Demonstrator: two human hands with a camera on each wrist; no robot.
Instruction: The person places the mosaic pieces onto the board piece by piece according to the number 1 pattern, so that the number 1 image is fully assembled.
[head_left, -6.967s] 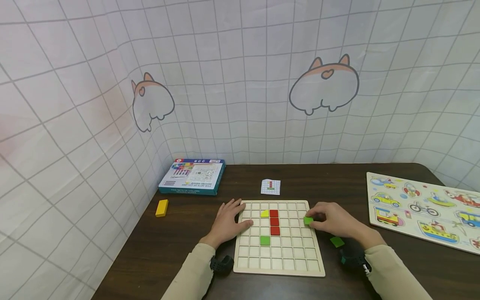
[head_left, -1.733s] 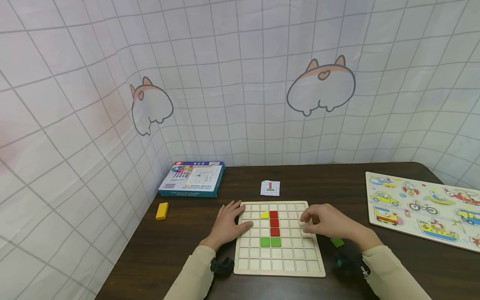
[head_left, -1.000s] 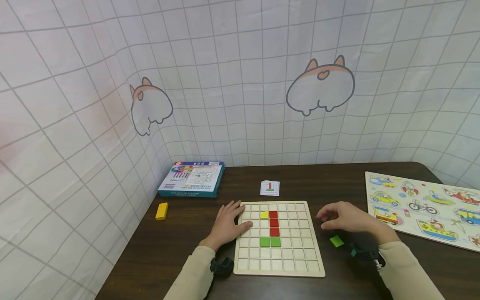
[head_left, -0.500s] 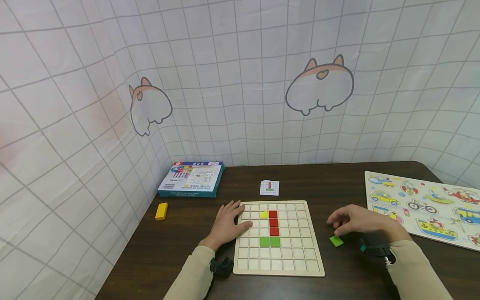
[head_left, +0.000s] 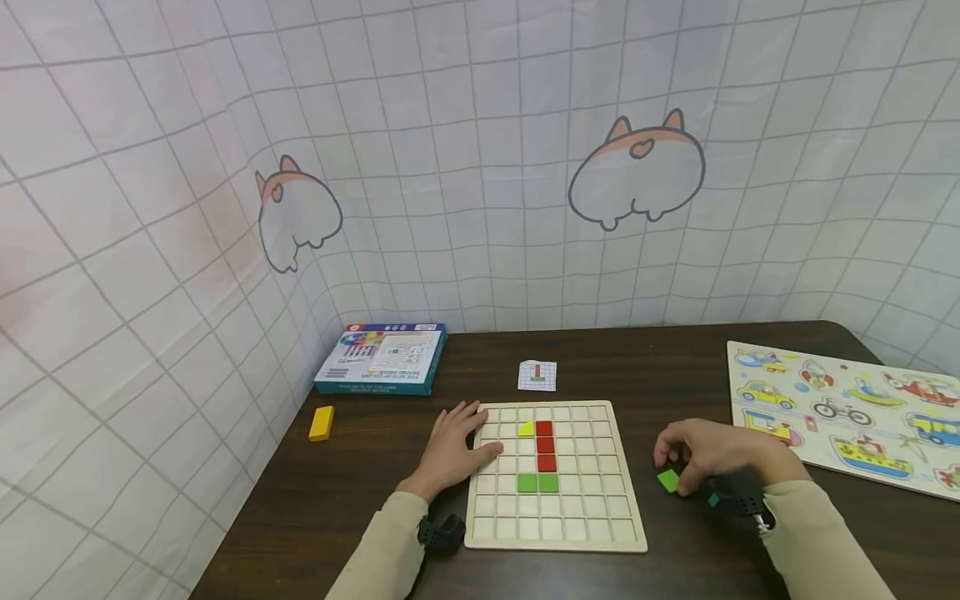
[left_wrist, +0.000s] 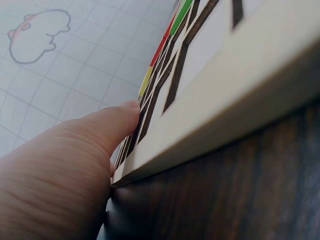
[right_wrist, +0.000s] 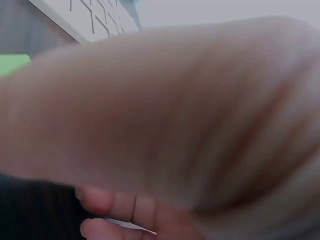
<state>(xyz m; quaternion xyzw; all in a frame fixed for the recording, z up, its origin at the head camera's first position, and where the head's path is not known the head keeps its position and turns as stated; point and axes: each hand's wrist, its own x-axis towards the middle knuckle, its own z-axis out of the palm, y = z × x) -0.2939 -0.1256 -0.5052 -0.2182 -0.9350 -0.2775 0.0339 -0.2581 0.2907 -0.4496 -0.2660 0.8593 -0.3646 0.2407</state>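
The left hand [head_left: 450, 446] lies on the left edge of a pale wooden grid board [head_left: 600, 533], fingers spread and thumb over the rim. In the left wrist view its thumb [left_wrist: 112, 125] presses on the board's edge. The right hand [head_left: 716, 450] is on the table right of the board, its thumb and fingers pinching a loose green square tile [head_left: 667, 480]. Part of that tile [right_wrist: 12, 62] shows past the blurred thumb in the right wrist view. On the board sit a yellow piece [head_left: 526, 428], a column of red tiles [head_left: 545, 445] and two green tiles [head_left: 537, 482] side by side.
Behind the board lies a small pattern card [head_left: 537, 376]. A blue and white box [head_left: 382, 358] and a yellow block [head_left: 321, 423] are at left. A vehicle picture puzzle board [head_left: 847, 417] lies at right. A grid-patterned curtain [head_left: 465, 167] closes off the back.
A green tile from the right hand now sits on the board beside the first green one. The right hand has moved off the board and taken hold of the loose tile. The left hand stays.
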